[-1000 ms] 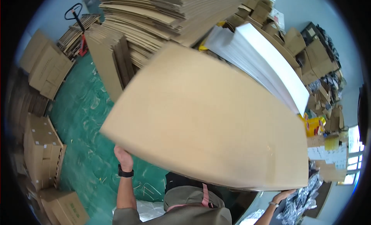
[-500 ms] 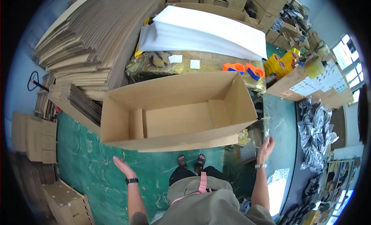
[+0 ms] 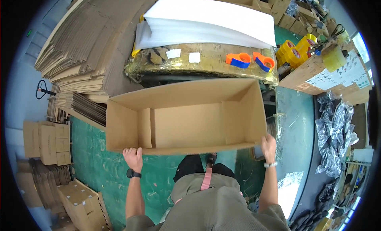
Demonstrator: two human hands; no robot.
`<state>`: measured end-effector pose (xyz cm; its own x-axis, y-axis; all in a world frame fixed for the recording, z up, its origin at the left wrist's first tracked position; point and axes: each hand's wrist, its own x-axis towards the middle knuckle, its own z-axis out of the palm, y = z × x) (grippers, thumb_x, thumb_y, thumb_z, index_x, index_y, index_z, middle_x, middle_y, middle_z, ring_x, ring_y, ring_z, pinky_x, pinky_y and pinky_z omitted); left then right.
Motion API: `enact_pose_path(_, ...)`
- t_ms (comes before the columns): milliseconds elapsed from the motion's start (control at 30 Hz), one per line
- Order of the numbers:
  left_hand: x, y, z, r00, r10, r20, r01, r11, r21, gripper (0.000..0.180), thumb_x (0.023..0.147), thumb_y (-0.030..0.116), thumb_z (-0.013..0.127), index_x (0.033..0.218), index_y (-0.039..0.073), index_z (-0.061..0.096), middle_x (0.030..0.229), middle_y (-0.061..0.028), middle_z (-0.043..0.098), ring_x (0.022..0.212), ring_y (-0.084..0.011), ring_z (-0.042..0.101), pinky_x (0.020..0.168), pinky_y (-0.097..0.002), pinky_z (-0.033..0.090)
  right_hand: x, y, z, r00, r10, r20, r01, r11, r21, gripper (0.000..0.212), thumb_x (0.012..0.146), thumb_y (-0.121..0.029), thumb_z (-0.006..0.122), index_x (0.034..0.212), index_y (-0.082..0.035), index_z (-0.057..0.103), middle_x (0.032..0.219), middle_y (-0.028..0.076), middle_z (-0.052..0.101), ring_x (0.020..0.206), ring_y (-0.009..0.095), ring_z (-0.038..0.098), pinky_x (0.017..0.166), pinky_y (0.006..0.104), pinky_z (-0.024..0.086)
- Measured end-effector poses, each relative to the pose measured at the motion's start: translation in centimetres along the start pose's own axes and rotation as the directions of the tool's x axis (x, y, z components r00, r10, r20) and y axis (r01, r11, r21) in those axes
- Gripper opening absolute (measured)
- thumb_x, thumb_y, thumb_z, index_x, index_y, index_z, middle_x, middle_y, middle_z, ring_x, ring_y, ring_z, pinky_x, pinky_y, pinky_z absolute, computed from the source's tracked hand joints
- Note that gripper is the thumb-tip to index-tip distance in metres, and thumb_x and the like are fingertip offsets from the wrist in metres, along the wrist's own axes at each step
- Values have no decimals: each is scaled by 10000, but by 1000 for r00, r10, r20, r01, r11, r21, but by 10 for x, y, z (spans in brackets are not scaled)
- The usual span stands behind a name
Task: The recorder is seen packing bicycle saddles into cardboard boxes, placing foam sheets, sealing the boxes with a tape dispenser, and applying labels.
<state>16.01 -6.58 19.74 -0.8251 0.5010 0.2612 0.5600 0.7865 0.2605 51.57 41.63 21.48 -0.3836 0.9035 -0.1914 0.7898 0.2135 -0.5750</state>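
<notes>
A long, open-topped cardboard box (image 3: 182, 125) lies across the middle of the view, with nothing inside but its folded bottom flaps. My left hand (image 3: 133, 158) grips the near wall's top edge toward the left end, fingers curled over the rim. At the near right corner, my right hand (image 3: 268, 146) is closed on the box's edge; part of its fingers is hidden by the cardboard. Beyond the box, two orange and blue tape dispensers (image 3: 239, 60) rest on a tape-covered worktable (image 3: 210, 50).
White foam sheets (image 3: 210, 22) are stacked on the worktable. Flattened cardboard (image 3: 79, 44) is piled high at the left. Yellow tape rolls (image 3: 291, 52) stand at the right, above bagged items in clear plastic (image 3: 333, 131). Closed cartons (image 3: 81, 205) sit at the lower left.
Both hands, apart from the box and open half a second ago, have moved in and taken hold of its near edge. The box has shifted slightly, away from the worktable.
</notes>
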Motion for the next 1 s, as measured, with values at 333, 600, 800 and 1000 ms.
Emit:
enact_pose_path(333,-9,18,-5,976,48,213,-64,996,70,245,868,194,598,675,50,555,736,-124,563,781,-339,531,834,-473,399,31,-93,-15,913,-348,-215,323,935,-146,462,831,-151,739,1238,11,593,1248,221,589,1159,399,554,1002,448,458)
enact_pose_path(600,-7,16,-2,972,19,233,0,997,-80,187,832,172,587,688,56,556,750,-121,564,794,-339,517,838,-468,378,293,-269,57,681,-695,-233,580,705,-407,534,805,-157,718,1290,-16,546,1285,226,550,1174,404,515,1000,489,429)
enact_pose_path(800,2,21,-5,970,-3,245,43,986,-159,155,813,153,609,694,62,568,737,-98,568,798,-316,520,826,-451,378,443,-274,66,733,-677,-68,432,540,-723,457,859,-235,644,1296,-112,589,1265,188,592,1161,402,558,932,489,497)
enact_pose_path(1000,70,46,-31,805,-157,573,221,974,-43,215,823,259,672,841,45,684,841,-140,668,909,-339,611,975,-480,408,401,-295,67,612,-775,-156,705,624,-337,279,943,-183,577,1119,-3,700,1148,204,688,1041,399,650,958,422,498)
